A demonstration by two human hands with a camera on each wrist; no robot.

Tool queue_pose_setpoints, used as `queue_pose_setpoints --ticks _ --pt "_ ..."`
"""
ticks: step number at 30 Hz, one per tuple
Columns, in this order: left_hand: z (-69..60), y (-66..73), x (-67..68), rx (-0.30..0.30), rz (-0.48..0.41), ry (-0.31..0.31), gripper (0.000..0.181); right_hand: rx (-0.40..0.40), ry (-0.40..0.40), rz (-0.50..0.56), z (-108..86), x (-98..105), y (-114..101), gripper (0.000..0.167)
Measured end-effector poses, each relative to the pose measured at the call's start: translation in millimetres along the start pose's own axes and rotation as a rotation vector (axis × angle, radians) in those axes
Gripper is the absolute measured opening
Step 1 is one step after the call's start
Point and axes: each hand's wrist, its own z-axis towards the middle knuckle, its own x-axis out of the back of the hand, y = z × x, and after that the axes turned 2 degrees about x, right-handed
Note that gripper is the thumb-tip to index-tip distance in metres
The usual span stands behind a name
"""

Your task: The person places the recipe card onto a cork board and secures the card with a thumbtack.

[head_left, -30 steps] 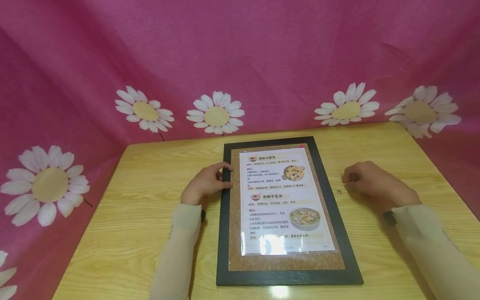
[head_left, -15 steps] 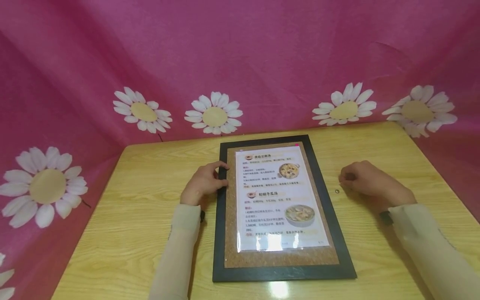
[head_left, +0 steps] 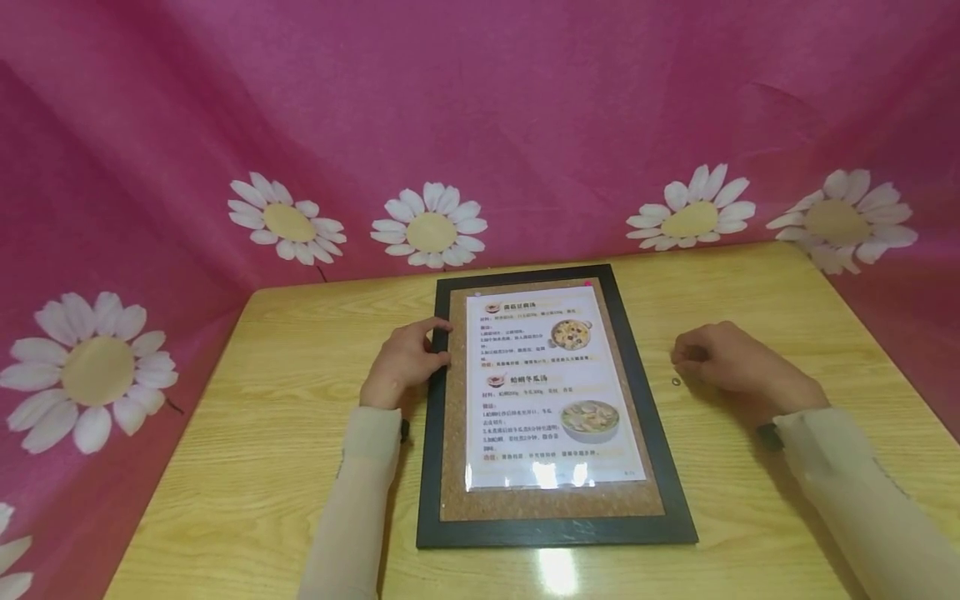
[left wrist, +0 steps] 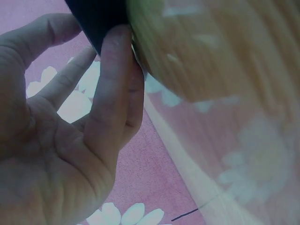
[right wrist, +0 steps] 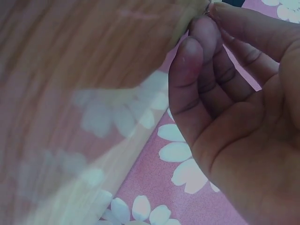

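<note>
A framed corkboard (head_left: 435, 467) with a black border lies flat on the wooden table. On its cork is a glossy recipe sheet (head_left: 525, 408) with Chinese text and two soup pictures. My left hand (head_left: 405, 354) holds the board's left edge, fingertips at the black border; in the left wrist view thumb and fingers are on either side of the dark edge (left wrist: 105, 14). To the right, apart from the board, my right hand (head_left: 727, 362) rests loosely curled on the table. Just beside its fingertips lies a small shiny round piece (head_left: 677, 382), perhaps a thumbtack. No held object is visible there.
A pink cloth (head_left: 525, 125) printed with white daisies hangs behind and beside the table (head_left: 270, 467). Two small pins hold the sheet's top: a red one (head_left: 588, 284) at right and a pale one (head_left: 477, 294) at left. Glare covers the sheet's bottom.
The corkboard has slid away from me and slightly left, and my left hand has shifted a little with it. My right hand has moved only slightly leftward.
</note>
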Motion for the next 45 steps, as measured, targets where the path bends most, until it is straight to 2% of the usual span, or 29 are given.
queue_pose_setpoints --ticks 17,22,25,32,37,45 --pt "3.3 5.6 -5.5 0.054 0.023 0.032 0.048 0.075 0.044 -0.089 1.7 -1 2 0.018" --pt "3.6 3.3 -3.9 0.076 0.032 0.073 0.05 0.106 0.06 -0.108 0.7 1 -2 0.016" --pt "4.0 -0.8 -1.8 0.092 0.036 0.089 0.051 0.096 0.046 -0.083 0.4 2 -5 0.014" --pt "3.6 -7.3 4.4 0.073 -0.013 0.039 0.05 0.159 0.057 -0.183 5.5 3 -18 0.014" --pt "1.7 -12.6 9.4 0.043 -0.08 -0.001 0.05 0.158 0.039 -0.161 2.3 5 -31 0.01" --pt "2.6 -17.7 14.7 0.003 -0.125 -0.052 0.047 0.267 0.053 -0.16 -1.5 4 -46 0.021"
